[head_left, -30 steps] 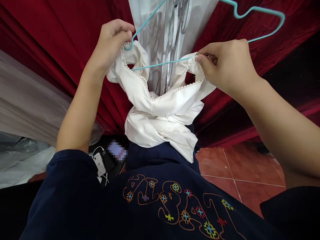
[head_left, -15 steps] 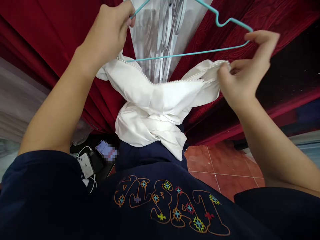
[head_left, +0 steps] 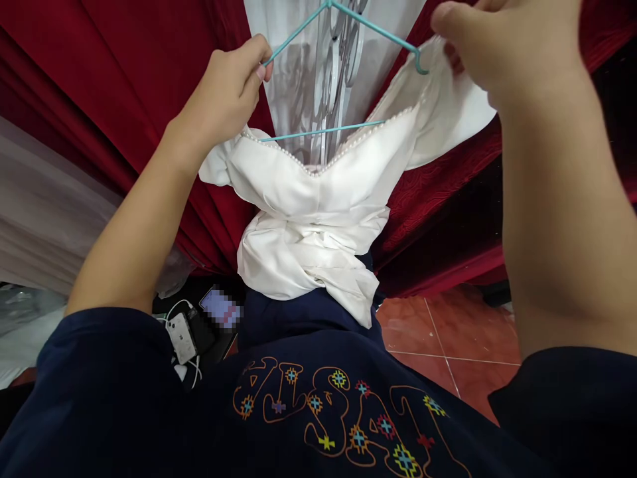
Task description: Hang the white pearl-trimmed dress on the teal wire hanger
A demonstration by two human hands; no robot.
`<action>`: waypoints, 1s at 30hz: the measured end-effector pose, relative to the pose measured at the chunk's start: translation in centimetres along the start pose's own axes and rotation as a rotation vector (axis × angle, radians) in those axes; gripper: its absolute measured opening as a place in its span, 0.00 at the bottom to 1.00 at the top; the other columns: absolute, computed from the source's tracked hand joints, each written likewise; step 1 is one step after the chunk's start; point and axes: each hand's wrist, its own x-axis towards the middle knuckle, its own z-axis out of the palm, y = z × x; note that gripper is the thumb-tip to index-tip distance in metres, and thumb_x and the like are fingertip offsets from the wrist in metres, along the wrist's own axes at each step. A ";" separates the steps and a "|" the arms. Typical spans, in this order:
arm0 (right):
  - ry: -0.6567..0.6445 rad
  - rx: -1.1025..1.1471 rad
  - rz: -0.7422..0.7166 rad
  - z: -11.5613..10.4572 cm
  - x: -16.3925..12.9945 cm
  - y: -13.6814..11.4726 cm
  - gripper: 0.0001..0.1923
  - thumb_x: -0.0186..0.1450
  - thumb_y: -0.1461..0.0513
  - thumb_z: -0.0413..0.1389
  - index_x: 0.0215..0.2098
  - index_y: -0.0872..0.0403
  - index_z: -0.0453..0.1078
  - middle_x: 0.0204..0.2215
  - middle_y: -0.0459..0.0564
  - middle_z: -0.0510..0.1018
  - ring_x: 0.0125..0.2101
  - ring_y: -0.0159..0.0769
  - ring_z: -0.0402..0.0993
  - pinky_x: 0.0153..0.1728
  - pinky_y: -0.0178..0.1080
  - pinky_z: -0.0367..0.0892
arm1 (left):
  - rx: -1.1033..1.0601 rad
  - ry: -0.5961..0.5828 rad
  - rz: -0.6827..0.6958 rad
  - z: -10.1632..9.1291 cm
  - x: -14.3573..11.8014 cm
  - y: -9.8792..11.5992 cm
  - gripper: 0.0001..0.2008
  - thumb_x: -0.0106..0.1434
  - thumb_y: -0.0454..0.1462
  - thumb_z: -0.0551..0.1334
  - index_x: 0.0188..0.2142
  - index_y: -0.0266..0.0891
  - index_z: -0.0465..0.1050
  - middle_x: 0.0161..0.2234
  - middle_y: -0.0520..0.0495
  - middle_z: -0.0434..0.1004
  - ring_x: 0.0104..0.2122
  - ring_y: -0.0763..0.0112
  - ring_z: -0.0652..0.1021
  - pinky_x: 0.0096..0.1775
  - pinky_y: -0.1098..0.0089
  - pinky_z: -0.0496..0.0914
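"Two red stretches fill much of the top: a curtain (head_left: 99, 79) at the upper left and another cloth (head_left: 448, 199) right of centre. What comes below?"

"Tiled floor (head_left: 423, 325), lower right. The wearer's navy shirt (head_left: 209, 411), with outlined letters and coloured motifs, spans the bottom."

"And the garment?"

"The white garment (head_left: 318, 199) is in the upper middle, its lower part bunched over the dark lap, its right sleeve raised toward the upper right."

"Next in size?"

"The pale blue hanger (head_left: 368, 24), top centre. Its bar runs across the neckline, the right end passing behind the garment's front. Its notched right tip shows against the raised sleeve."

"How are the hands?"

"The left hand (head_left: 229, 93), upper left, is pinched closed round the hanger's left arm. The right hand (head_left: 517, 60), upper right, grips the garment at the top of that sleeve; some fingers are hidden behind the cloth."

"Anything smaller?"

"A phone (head_left: 216, 305), partly blurred, lower left of centre, and a white device (head_left: 182, 337) with cables just beside it. Smallest are the pearls (head_left: 318, 173) edging the neckline."
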 end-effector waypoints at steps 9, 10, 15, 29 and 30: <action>-0.219 -0.236 -0.502 2.1 -7.2 -3.1 0.11 0.66 0.66 0.52 0.46 0.49 0.69 0.44 0.52 0.77 0.48 0.41 0.73 0.52 0.46 0.69 | -0.085 0.222 -0.174 0.2 -2.7 -2.8 0.09 0.65 0.36 0.63 0.45 0.45 0.71 0.43 0.47 0.73 0.42 0.65 0.73 0.47 0.62 0.70; -0.286 -0.248 -0.516 2.6 -7.8 -2.9 0.12 0.67 0.64 0.52 0.48 0.48 0.69 0.47 0.53 0.76 0.51 0.43 0.72 0.54 0.47 0.69 | -0.031 0.237 -0.209 0.2 -3.3 -3.0 0.11 0.61 0.38 0.68 0.42 0.45 0.71 0.43 0.47 0.73 0.41 0.64 0.72 0.47 0.60 0.69; -0.385 -0.161 -0.414 5.2 -9.1 -2.3 0.18 0.70 0.61 0.48 0.56 0.42 0.68 0.52 0.48 0.74 0.49 0.40 0.73 0.54 0.47 0.70 | 0.040 0.207 -0.324 0.0 -4.9 -2.5 0.14 0.60 0.46 0.70 0.40 0.49 0.70 0.34 0.51 0.72 0.35 0.64 0.73 0.42 0.58 0.66; -0.390 -0.180 -0.224 5.8 -8.8 -3.3 0.15 0.71 0.54 0.48 0.49 0.38 0.75 0.47 0.47 0.76 0.46 0.43 0.73 0.52 0.49 0.71 | 0.307 0.213 -0.579 -0.1 -2.8 -3.8 0.03 0.62 0.35 0.61 0.35 0.45 0.74 0.38 0.46 0.77 0.38 0.60 0.72 0.48 0.56 0.66; -0.396 -0.202 -0.198 5.8 -8.8 -3.4 0.16 0.71 0.55 0.48 0.51 0.37 0.75 0.48 0.46 0.77 0.48 0.43 0.72 0.53 0.49 0.71 | 0.306 0.152 -0.600 -0.8 -3.1 -4.2 0.02 0.61 0.35 0.62 0.33 0.44 0.73 0.36 0.47 0.78 0.37 0.62 0.72 0.48 0.57 0.68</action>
